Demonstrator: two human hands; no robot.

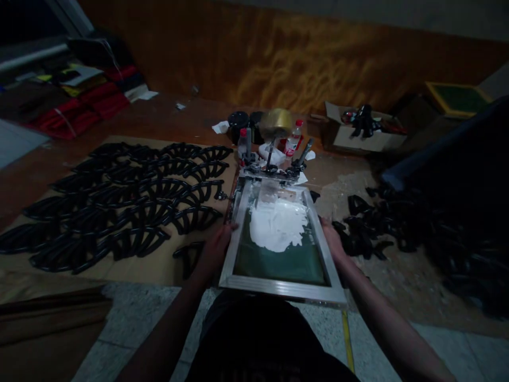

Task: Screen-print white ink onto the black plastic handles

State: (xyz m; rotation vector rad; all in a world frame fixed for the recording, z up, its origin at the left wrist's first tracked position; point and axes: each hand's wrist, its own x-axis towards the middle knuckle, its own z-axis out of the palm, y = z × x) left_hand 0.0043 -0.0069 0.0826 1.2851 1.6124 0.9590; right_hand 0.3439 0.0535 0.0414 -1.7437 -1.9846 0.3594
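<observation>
A metal-framed printing screen [283,289] with green mesh and a patch of white ink [276,225] lies in front of me, hinged to clamps [272,168] at its far end. My left hand [217,246] grips the frame's left rail, fingers curled over the edge. On the opposite rail my right hand [332,241] holds on, its fingers partly hidden behind the frame. The scene is dim.
Many curved black plastic pieces [131,204] lie in rows on cardboard to the left. A loose heap of similar pieces [369,233] sits on the right. Bottles and a gold-lidded container [275,123] stand behind the clamps. A cardboard box [363,132] is at the back right.
</observation>
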